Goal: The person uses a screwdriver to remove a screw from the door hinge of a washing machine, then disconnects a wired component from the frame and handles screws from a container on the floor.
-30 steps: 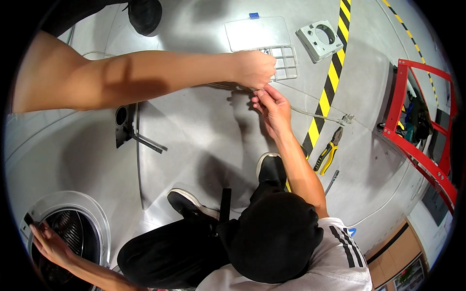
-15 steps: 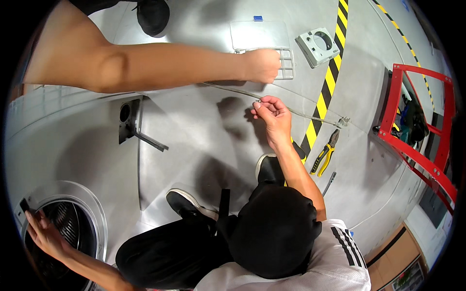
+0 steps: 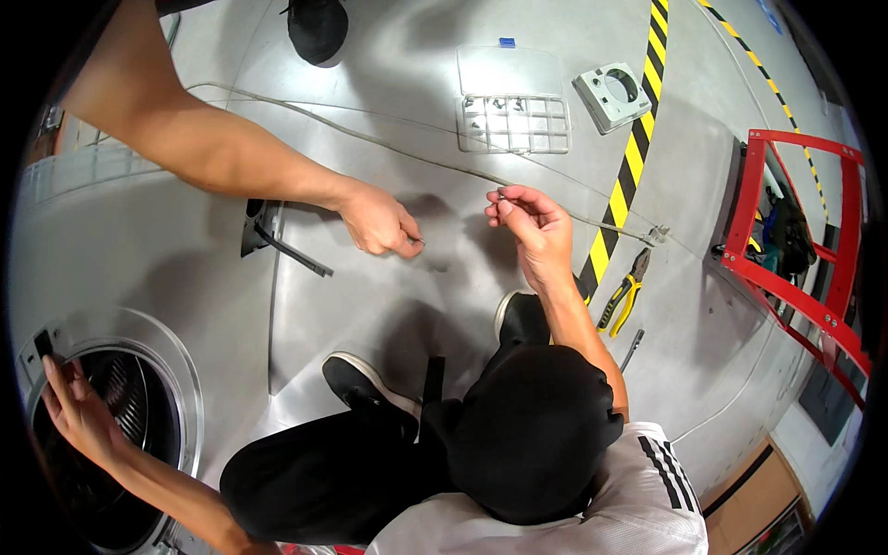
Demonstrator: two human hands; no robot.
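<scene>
My left hand (image 3: 85, 412) is at the round opening of a grey front-loading washing machine (image 3: 222, 314), its stretched fingers beside a small black part (image 3: 43, 344) at the rim. Out over the floor, my right hand (image 3: 535, 227) pinches a small metal piece (image 3: 502, 195), too small to name exactly. Left of it hovers a co-worker's hand (image 3: 379, 222), fingertips closed on something tiny. A clear compartment box (image 3: 513, 148), lid open, lies beyond with small dark pieces in some cells. A grey cable (image 3: 398, 148) passes just beyond my right hand and ends in a plug (image 3: 657, 236).
Yellow-handled pliers (image 3: 622, 301) and a thin dark bar (image 3: 633, 350) lie on the right. Farther off is a white housing with a round hole (image 3: 615, 96). A red metal frame (image 3: 754, 203) stands at the right. A black bar (image 3: 296, 256) juts from the machine.
The co-worker's hand has come away from the compartment box, toward me and leftward, uncovering the cells. My right hand still pinches the small piece; my left hand stays at the opening.
</scene>
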